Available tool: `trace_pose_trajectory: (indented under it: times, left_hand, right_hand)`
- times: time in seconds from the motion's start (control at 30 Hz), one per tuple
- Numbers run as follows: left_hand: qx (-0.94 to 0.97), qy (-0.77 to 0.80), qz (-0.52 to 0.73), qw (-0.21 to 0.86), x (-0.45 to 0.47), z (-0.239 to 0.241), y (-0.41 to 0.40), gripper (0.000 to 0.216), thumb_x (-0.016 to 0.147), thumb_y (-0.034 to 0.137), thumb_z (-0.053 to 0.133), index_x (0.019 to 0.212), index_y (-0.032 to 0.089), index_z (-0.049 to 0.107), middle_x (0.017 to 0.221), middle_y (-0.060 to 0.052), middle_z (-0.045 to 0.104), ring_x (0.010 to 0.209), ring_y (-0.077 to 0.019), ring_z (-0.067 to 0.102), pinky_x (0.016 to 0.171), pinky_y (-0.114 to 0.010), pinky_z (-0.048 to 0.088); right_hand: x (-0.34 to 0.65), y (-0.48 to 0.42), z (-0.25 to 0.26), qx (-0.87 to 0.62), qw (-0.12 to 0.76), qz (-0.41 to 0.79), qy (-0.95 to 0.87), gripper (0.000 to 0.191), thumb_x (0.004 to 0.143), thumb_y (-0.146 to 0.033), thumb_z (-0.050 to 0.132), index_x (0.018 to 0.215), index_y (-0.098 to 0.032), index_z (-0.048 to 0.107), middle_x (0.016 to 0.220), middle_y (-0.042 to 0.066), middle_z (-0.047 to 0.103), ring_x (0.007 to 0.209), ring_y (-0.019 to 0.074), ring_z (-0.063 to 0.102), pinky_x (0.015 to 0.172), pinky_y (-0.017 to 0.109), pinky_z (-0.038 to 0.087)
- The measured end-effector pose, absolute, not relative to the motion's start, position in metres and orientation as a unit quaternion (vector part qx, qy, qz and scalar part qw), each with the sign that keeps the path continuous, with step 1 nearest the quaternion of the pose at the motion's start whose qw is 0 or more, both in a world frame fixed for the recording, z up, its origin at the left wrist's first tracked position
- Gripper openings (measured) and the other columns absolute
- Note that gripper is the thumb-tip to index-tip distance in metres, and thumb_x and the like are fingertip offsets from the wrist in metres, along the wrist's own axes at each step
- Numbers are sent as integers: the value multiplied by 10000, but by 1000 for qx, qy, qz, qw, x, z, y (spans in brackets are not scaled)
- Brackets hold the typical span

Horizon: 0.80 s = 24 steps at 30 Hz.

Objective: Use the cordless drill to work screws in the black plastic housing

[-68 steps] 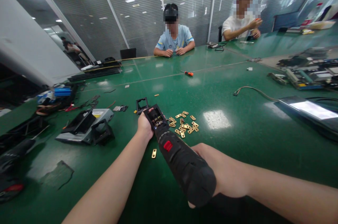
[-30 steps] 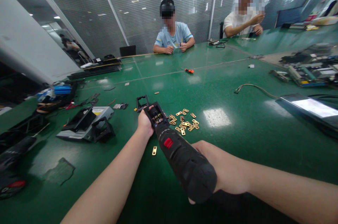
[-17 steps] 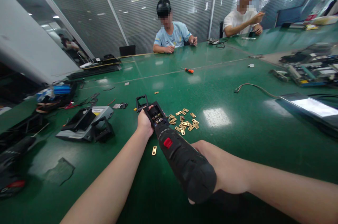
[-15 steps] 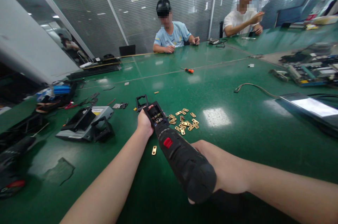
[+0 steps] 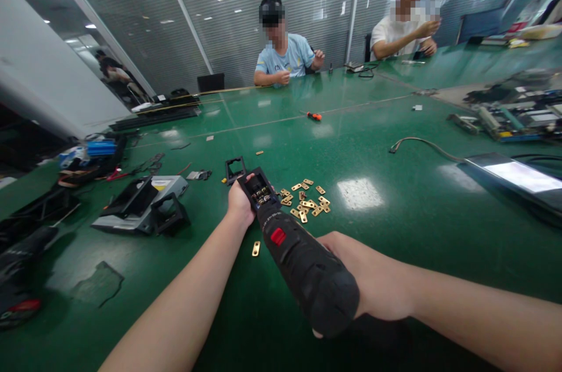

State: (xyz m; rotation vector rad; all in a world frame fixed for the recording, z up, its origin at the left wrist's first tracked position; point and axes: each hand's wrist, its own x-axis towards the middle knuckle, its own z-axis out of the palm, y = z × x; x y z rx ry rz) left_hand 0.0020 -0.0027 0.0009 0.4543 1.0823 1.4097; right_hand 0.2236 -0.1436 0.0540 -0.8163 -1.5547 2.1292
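- Power tool (image 5: 307, 267), black with a red switch (image 5: 278, 236) on top, gripped by the right hand (image 5: 371, 275), fingers mostly hidden behind its body; angled forward and leftward, probably to line up with the part held opposite
- Loose gold plate (image 5: 256, 248) lying flat on the green counter (image 5: 417, 226), left of the tool and apart from the others
- Left hand (image 5: 240, 202) wrapped around the side of a black housing (image 5: 252, 186), seemingly to brace it against the tool; hollow side turned upward, perhaps for a view of the small metal parts (image 5: 263, 193) inside
- Tool nose overlapping the near end of that housing; tip hidden, so impossible to tell whether touching anything inside
- Scattered gold plates (image 5: 308, 204) just right of the housing, some overlapping, likely placed there for easy reach
- Grey box (image 5: 118, 221) off to the left, with a black frame (image 5: 179, 213) just beside its near right end
- Smaller black frame (image 5: 228, 172) standing just beyond the left hand, out of the tool's way
- Orange-handled screwdriver (image 5: 313, 116) farther across, well apart from both hands
- Person in a light blue shirt (image 5: 287, 62) and person in a white shirt (image 5: 399, 38) seated along the far side
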Motion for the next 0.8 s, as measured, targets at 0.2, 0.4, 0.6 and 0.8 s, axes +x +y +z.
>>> trace_pose_trajectory:
  times: [0.2,0.4,0.6,0.8]
  left_hand:
    - [201,472,607,608,2,1,-2,271,852,255,506,978,120,704,643,-73,688,567,-259,686,589,-382,578]
    - [204,474,606,606,3,3,-3,275,849,261,507,971,117,708,636,-76,687,564,-259,685,579,-375,569]
    - [199,479,605,604,4,5,-4,285,848,258,507,989,118,710,622,-71,682,551,-256,674,562,-368,556]
    - [192,481,604,606,5,7,-4,344,848,258,509,1070,98,719,625,-70,684,552,-256,670,583,-379,565]
  right_hand:
    - [223,-144,56,-303,187,749,-559,458,471,-274,1013,710,-143,645,695,-11,625,640,141,550,568,240,448]
    - [223,-144,58,-297,188,747,-564,441,501,-295,1009,695,-143,643,696,-6,626,645,142,545,579,245,445]
    - [223,-143,57,-297,187,757,-550,463,473,-295,1014,716,-144,650,699,-5,637,639,143,550,574,245,444]
    - [224,-144,56,-293,194,757,-550,483,472,-283,1018,761,-142,658,730,-4,650,656,144,558,584,247,441]
